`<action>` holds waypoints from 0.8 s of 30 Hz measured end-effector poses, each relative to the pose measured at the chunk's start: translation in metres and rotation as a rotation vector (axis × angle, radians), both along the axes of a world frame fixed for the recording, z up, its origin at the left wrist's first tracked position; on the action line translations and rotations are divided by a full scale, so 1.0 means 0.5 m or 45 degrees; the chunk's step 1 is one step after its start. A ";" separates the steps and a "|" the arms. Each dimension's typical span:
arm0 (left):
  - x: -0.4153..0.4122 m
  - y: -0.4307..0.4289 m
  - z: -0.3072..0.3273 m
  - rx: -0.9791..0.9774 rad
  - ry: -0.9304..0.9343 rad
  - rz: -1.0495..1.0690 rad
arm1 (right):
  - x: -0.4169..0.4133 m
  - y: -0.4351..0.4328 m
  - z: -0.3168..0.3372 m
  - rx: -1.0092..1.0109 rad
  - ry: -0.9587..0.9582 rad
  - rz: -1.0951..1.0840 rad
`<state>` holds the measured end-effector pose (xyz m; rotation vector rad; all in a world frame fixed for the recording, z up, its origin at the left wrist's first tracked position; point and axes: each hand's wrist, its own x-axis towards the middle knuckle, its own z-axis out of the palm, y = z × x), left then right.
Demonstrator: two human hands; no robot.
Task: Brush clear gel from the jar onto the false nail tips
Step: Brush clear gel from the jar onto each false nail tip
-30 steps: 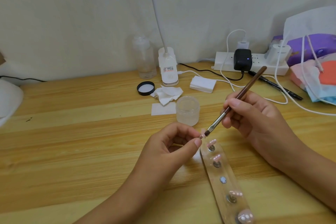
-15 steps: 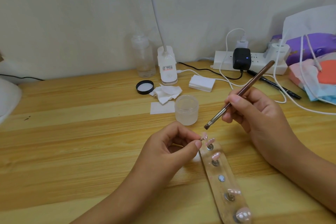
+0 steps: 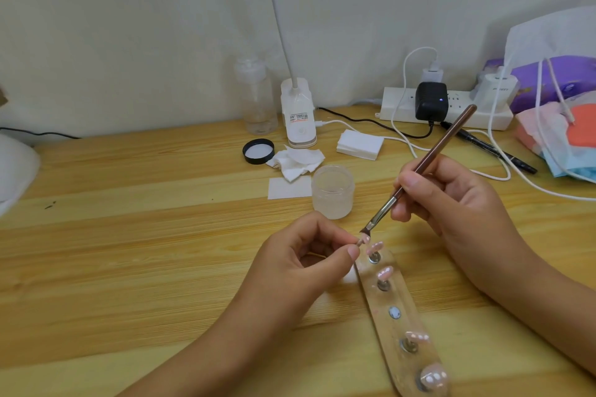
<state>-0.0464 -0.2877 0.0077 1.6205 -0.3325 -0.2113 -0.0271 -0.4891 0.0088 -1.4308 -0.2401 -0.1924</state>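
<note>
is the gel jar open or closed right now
Open: the jar stands upright with nothing on its mouth, and a black lid lies upturned on the table behind it.

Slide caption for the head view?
Right hand holds brush at nail tip pinched in left hand, beside open jar.

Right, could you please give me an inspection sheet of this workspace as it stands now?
Surface: wooden table, pale planks.
Job's things: open jar, its black lid lying apart; brush bristles at the nail tip, contact unclear; holder strip carries four tips, one stud bare.
Clutter: crumpled wipe, pad stack, clear bottle, pen, face masks.
Grips: left hand pinches the nail tip; right hand holds the brush like a pen.
Cables: power strip with three chargers; white cables trail across the table.
Surroundings: plain wall; lamp base beside the bottle.
</note>
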 end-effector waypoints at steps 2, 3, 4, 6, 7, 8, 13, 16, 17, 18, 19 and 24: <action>0.000 0.000 -0.001 0.005 -0.004 0.003 | 0.002 -0.001 -0.001 0.000 -0.003 -0.025; 0.000 -0.001 -0.001 0.010 -0.007 0.005 | 0.003 -0.003 -0.002 0.017 -0.002 -0.032; 0.000 0.000 -0.001 0.015 -0.008 0.008 | 0.004 -0.004 -0.001 0.043 -0.001 -0.035; -0.001 0.000 -0.002 0.022 -0.012 0.012 | 0.004 -0.007 -0.001 0.093 0.008 -0.023; -0.001 0.000 -0.002 0.024 -0.014 0.011 | 0.004 -0.007 -0.002 0.100 0.012 0.000; -0.001 0.000 -0.002 0.024 -0.014 0.010 | 0.003 -0.006 -0.001 0.102 0.019 0.031; -0.001 0.002 -0.003 0.032 -0.026 0.007 | 0.000 0.001 -0.004 0.002 0.002 -0.015; 0.000 0.001 -0.003 0.016 -0.032 0.007 | 0.003 0.000 0.000 0.048 -0.001 -0.100; 0.000 0.002 -0.004 0.010 -0.028 0.008 | 0.004 -0.002 0.000 0.073 -0.002 -0.102; 0.001 0.002 -0.004 0.001 -0.019 0.008 | 0.004 -0.004 0.000 0.095 -0.001 -0.082; 0.002 0.003 -0.005 -0.016 -0.004 0.007 | 0.003 -0.005 0.000 0.121 0.002 -0.047; 0.004 0.004 -0.007 -0.057 0.038 -0.009 | -0.003 -0.001 0.003 0.138 0.001 0.073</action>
